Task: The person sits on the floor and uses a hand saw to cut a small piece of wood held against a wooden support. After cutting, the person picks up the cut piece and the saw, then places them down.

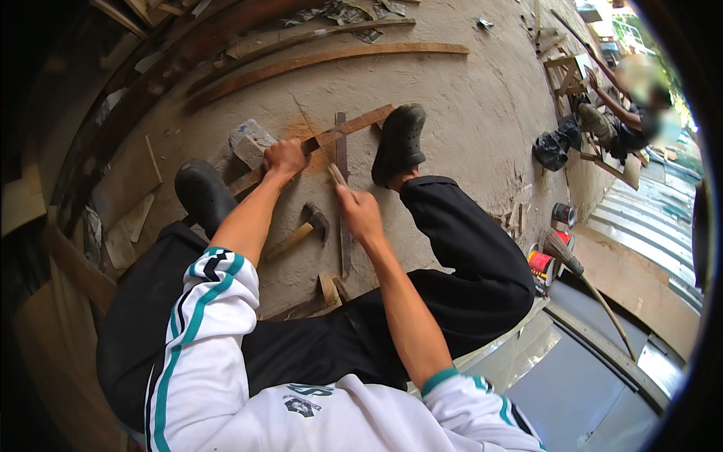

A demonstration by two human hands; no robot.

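Note:
A long wooden strip (pixel 354 126) lies slantwise between my feet, its right end by my right black clog (pixel 399 139). My left hand (pixel 285 158) is closed around it near a grey block (pixel 250 142). My right hand (pixel 361 214) is closed on a short, narrow, light-coloured piece (pixel 336 175) pointing up toward the strip; its kind does not show. A thin dark strip (pixel 343 203) runs lengthwise just left of that hand, passing by the wooden strip. Below my left hand, a hammer (pixel 295 235) with a wooden handle rests on the ground. Orange dust (pixel 299 129) is scattered beyond the strip.
Long planks (pixel 339 57) lie at the far side, with wood scraps (pixel 124 188) on the left. To the right are a black plastic bag (pixel 552 149), cans (pixel 541 265) and a brush with a long handle (pixel 565 254). Another person (pixel 633 117) sits at the far right.

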